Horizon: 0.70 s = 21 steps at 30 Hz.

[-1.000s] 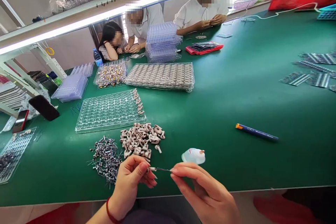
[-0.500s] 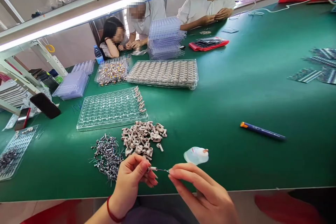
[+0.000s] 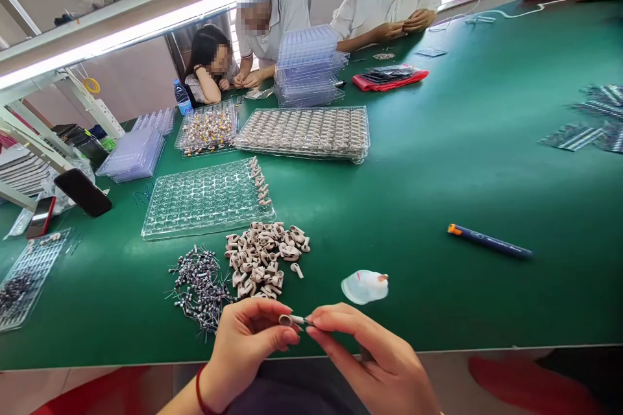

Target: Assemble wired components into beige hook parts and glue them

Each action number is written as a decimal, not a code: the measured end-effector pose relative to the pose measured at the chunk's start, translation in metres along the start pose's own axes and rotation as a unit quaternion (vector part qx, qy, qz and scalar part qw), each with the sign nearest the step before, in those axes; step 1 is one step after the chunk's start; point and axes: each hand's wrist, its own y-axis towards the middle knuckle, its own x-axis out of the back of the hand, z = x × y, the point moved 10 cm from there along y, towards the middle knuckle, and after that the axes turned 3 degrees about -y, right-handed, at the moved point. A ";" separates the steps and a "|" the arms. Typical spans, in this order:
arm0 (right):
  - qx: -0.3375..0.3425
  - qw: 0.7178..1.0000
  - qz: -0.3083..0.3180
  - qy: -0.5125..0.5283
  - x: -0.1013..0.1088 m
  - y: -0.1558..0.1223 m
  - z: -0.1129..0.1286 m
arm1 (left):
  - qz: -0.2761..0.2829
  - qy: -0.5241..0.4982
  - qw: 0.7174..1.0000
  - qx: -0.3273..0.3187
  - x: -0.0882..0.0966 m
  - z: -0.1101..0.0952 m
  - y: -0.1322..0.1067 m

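Note:
Between the thumb and fingers of my left hand [image 3: 238, 347] is a beige earbud shell [image 3: 286, 320], its round opening showing and its stem pointing right. My right hand [image 3: 372, 353] pinches a thin dark wired part [image 3: 308, 321] at the stem's end; how deep it sits inside is hidden. Just beyond my left hand lie a heap of similar earbud shells [image 3: 257, 262] and a heap of small dark wired parts [image 3: 202, 285]. A clear plastic tray [image 3: 199, 201] behind them has several shells along its right edge.
A small translucent container [image 3: 365, 287] and a blue pen-like tool [image 3: 489, 241] lie to the right. Farther back stand a filled tray of shells [image 3: 304, 133], a tray of mixed small parts [image 3: 208, 130] and stacked clear trays [image 3: 309, 65]. People sit across the green table.
The shell has turned so its opening faces me. My right fingertips have come closer to the stem, and less of the thin wire shows between them.

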 end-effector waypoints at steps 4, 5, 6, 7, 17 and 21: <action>-0.033 0.999 -0.001 0.024 0.000 -0.002 -0.008 | -0.001 -0.008 1.000 -0.003 0.001 0.000 0.000; -0.047 0.999 -0.002 0.029 0.000 -0.003 -0.011 | -0.002 -0.010 1.000 -0.004 0.001 -0.001 0.000; -0.062 0.998 -0.001 0.034 -0.001 -0.005 -0.015 | -0.002 -0.013 1.000 -0.004 0.002 -0.001 0.000; -0.079 0.996 0.000 0.038 -0.001 -0.006 -0.019 | -0.002 -0.017 1.000 -0.004 0.002 -0.002 0.000; -0.195 0.976 0.011 0.094 -0.004 -0.010 -0.039 | -0.021 -0.005 1.000 -0.004 0.008 -0.002 -0.002; -0.246 0.960 0.042 0.127 -0.012 -0.018 -0.051 | -0.010 0.031 0.999 -0.021 0.003 -0.007 -0.005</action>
